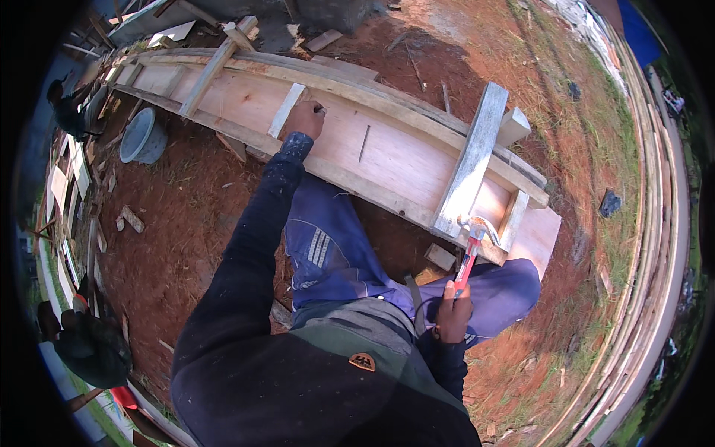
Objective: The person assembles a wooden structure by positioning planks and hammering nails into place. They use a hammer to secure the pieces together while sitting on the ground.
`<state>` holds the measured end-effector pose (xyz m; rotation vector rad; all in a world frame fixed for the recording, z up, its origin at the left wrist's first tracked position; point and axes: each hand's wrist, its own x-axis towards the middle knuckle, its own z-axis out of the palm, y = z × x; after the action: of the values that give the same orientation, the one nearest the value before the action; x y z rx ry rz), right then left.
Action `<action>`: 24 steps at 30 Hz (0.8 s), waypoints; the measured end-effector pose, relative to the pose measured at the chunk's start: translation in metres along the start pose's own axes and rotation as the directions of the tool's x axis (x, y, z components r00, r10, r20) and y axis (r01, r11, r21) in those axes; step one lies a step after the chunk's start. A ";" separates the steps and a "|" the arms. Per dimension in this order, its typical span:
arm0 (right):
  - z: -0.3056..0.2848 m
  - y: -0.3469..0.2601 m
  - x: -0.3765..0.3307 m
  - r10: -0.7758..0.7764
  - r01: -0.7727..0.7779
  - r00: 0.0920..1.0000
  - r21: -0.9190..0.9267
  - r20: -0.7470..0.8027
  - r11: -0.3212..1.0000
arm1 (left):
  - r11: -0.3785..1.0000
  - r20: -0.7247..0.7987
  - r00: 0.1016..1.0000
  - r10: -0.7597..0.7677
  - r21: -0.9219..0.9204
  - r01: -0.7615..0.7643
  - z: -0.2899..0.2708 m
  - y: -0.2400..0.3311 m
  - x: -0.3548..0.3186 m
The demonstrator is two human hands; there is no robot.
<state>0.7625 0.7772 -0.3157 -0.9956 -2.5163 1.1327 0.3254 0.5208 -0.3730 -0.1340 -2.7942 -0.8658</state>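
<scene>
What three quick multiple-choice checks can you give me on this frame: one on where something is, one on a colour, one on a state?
1. Where does the left hand rest?
A. On the plywood form, beside a short wooden cleat
B. On the grey basin
C. On the person's knee

2. What colour is the handle of the hammer?
A. Yellow
B. Red
C. Black

3. How does the right hand stand?
A. Open and empty
B. Flat on the ground
C. Closed around the hammer's handle

Answers:
1. A, the hand lies on the pale board inside the form, next to the cleat, far from the basin.
2. B, the shaft below the metal claw head shows red.
3. C, the fingers wrap the lower handle, with the head up against the grey cross plank.
</scene>
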 end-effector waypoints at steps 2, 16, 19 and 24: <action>-0.004 -0.007 0.002 0.047 -0.047 0.998 0.031 0.029 0.998 | 0.958 0.182 0.951 -0.251 0.187 0.217 -0.013 -0.016 0.016; 0.001 0.003 0.000 0.067 -0.068 0.997 0.032 0.029 0.997 | 0.916 0.207 0.962 -0.177 0.393 0.084 0.006 -0.016 0.003; -0.002 0.006 0.003 0.129 -0.135 0.987 0.062 0.093 0.989 | 0.991 0.300 0.954 -0.019 0.132 -0.022 -0.023 0.000 0.005; 0.001 0.016 0.007 0.195 -0.206 0.974 0.094 0.118 0.974 | 0.699 0.565 0.824 -0.054 -0.567 0.435 -0.048 0.040 0.024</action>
<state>0.7642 0.7886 -0.3286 -1.2125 -2.4491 1.3973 0.3163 0.5274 -0.3072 -0.0902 -2.7988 -2.2142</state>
